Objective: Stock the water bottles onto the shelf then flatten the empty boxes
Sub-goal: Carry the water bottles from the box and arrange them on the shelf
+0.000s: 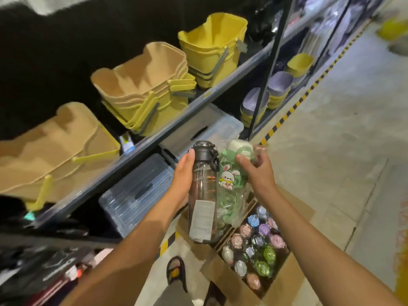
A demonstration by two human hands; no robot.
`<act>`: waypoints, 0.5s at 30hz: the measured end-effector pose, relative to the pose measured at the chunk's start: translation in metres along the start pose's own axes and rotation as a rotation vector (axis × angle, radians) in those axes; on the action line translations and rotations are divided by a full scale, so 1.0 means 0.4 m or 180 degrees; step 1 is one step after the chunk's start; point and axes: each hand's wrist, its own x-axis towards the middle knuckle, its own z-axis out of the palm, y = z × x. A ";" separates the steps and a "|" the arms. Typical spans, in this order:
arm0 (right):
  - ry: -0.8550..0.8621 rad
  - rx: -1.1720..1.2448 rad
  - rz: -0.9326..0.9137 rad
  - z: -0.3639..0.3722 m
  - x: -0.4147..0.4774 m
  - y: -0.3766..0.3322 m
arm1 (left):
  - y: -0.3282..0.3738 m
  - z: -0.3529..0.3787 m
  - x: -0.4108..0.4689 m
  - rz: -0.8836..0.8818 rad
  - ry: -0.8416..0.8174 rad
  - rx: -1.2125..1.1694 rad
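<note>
My left hand (182,180) grips a tall clear bottle with a black lid (202,195), held upright above the floor. My right hand (257,171) holds a green bottle with a rabbit sticker (229,180), wrapped in clear plastic, right beside the dark one. Below them an open cardboard box (284,281) on the floor holds several bottles with pink, purple, green and white lids (254,250). The shelf edge (154,142) runs diagonally to my left.
Tan and yellow plastic baskets (141,89) fill the upper shelf. Clear lidded storage boxes (136,193) sit on the shelf below. Purple and yellow tubs (276,85) stand further along. Yellow-black tape (293,107) marks the concrete floor. My sandalled foot (176,272) stands beside the box.
</note>
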 end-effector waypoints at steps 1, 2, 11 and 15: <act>-0.0038 -0.0006 0.0001 0.021 -0.011 0.005 | -0.003 -0.020 -0.017 0.0001 0.0040 -0.0017; -0.0090 -0.0024 0.0025 0.041 -0.019 0.014 | -0.003 -0.040 -0.038 -0.0002 0.0085 -0.0035; -0.1336 0.0034 0.0478 0.241 -0.160 -0.022 | -0.077 -0.330 -0.150 -0.0460 0.0886 -0.0433; -0.2301 0.0223 0.0762 0.321 -0.233 -0.027 | 0.007 -0.391 -0.363 -0.0423 0.1038 -0.0934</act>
